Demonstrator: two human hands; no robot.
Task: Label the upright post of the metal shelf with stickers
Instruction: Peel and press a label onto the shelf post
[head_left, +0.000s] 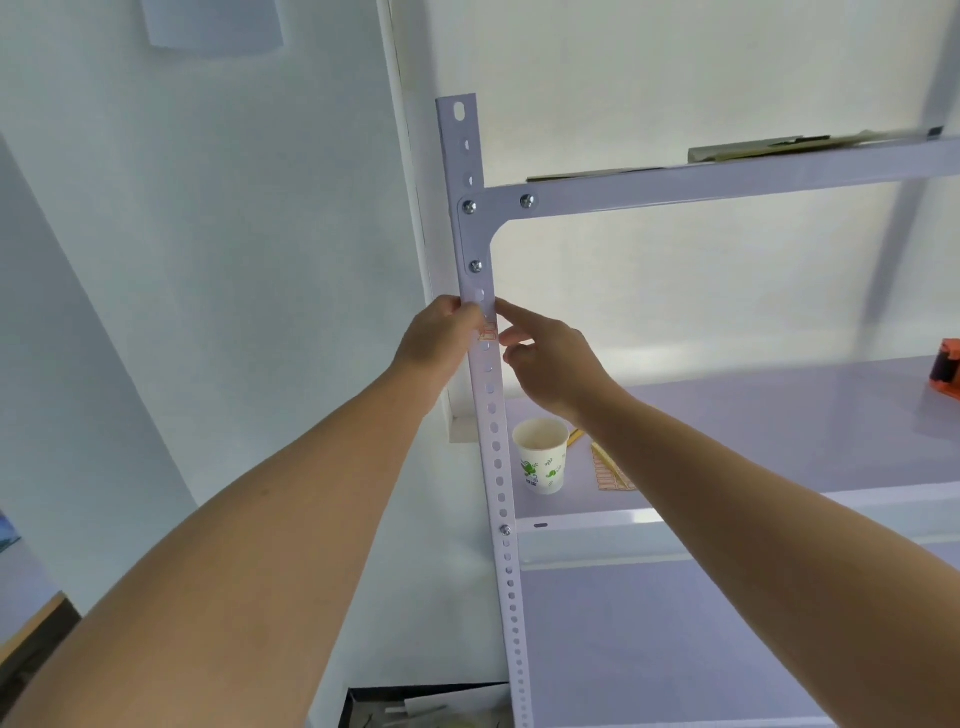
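The white perforated upright post (496, 447) of the metal shelf runs from top centre down to the bottom edge. A small orange-printed sticker (489, 329) lies on the post just below the corner bracket. My left hand (439, 340) rests against the post's left side, its fingertips on the sticker. From the right, my right hand (550, 361) reaches in with its index finger stretched out to the post beside the sticker. An orange sticker sheet (609, 474) lies on the middle shelf, partly hidden by my right forearm.
A paper cup (543, 457) with green print stands on the middle shelf board (779, 431) close to the post. An orange tape dispenser (946, 369) sits at the far right. Flat cardboard (769, 145) lies on the top shelf. A dark box (426, 706) is below.
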